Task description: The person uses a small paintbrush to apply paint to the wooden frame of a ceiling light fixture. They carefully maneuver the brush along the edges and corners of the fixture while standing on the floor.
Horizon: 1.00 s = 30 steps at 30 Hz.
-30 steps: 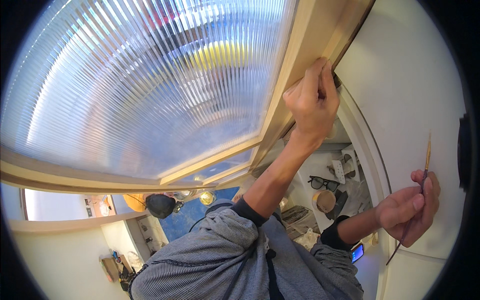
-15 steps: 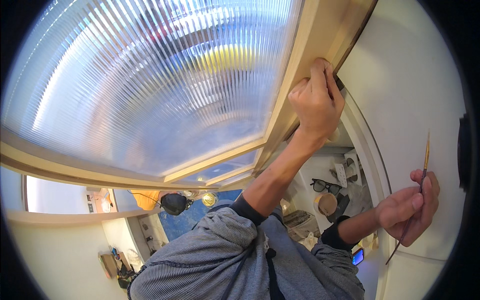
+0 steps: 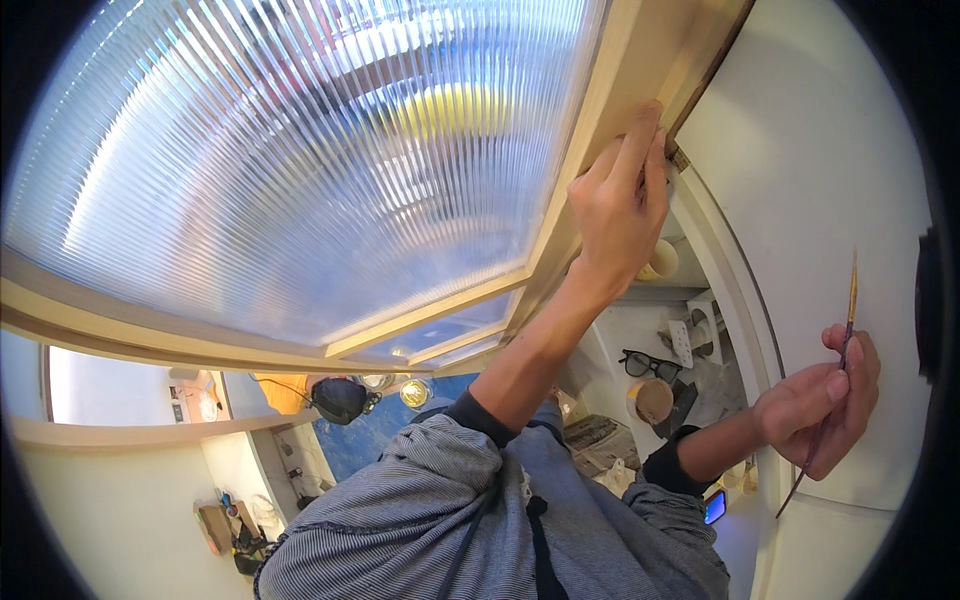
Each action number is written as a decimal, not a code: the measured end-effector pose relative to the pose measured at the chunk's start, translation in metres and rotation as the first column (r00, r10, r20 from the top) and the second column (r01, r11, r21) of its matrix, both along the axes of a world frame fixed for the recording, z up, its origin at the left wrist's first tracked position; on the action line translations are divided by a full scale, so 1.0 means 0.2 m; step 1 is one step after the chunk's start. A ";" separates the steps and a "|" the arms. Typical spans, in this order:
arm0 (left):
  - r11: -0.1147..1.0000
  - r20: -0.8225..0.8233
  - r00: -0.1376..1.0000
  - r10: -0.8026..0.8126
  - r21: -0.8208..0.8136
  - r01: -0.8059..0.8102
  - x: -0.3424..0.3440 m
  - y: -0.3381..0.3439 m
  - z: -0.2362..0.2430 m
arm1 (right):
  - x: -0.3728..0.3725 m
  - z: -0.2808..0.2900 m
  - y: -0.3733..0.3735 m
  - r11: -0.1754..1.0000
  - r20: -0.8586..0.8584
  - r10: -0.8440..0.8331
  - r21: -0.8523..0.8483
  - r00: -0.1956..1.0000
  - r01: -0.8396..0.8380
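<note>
The fingertips of my left hand (image 3: 618,205) press against a pale wooden frame (image 3: 627,90), close to its right edge. Those fingers are closed together, and whatever they may pinch is hidden from view. Within the frame sits a ribbed, see-through panel (image 3: 330,190). At the right, in front of a white surface (image 3: 815,150), my right hand (image 3: 818,415) is closed around a thin paintbrush (image 3: 853,290). The brush points upward with its fine tip free, and its dark handle end sticks out below the hand.
Below the frame, a shelf holds black-rimmed glasses (image 3: 650,365) and a cup of brownish stuff (image 3: 653,402). Another pale cup (image 3: 660,262) stands behind my left wrist. A lit phone (image 3: 715,507) is by my right sleeve. Lower left are a black cap-like object (image 3: 340,400) and assorted tools (image 3: 245,540).
My left hand has shifted slightly up and left along the wooden frame, its fingers reaching out straighter. My right hand with the paintbrush has barely moved.
</note>
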<state>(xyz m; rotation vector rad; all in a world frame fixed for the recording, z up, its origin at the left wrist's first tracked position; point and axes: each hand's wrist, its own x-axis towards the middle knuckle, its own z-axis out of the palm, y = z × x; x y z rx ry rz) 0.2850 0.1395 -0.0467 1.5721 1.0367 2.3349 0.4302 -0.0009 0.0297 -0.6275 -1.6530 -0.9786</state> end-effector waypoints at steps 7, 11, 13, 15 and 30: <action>0.992 0.010 0.997 0.082 0.096 -0.083 0.02 0.05 -0.01 | 0.00 0.00 0.00 1.000 -0.001 -0.004 0.002 1.000 0.004; 0.995 0.019 0.998 0.055 0.080 -0.057 0.02 0.06 -0.01 | -0.01 0.00 0.00 0.999 0.002 -0.036 0.007 0.999 0.036; 0.996 0.000 0.999 0.051 0.070 -0.051 0.02 0.06 -0.01 | 0.00 -0.01 -0.01 0.999 0.000 -0.047 0.013 0.999 0.047; 0.995 -0.018 0.998 0.066 0.076 -0.064 0.02 0.06 0.00 | 0.01 -0.01 -0.01 0.999 0.003 -0.050 0.012 0.999 0.049; 0.997 -0.074 0.996 0.045 0.061 -0.041 -0.01 0.05 0.00 | 0.01 -0.01 0.00 0.999 0.002 -0.039 0.004 0.999 0.039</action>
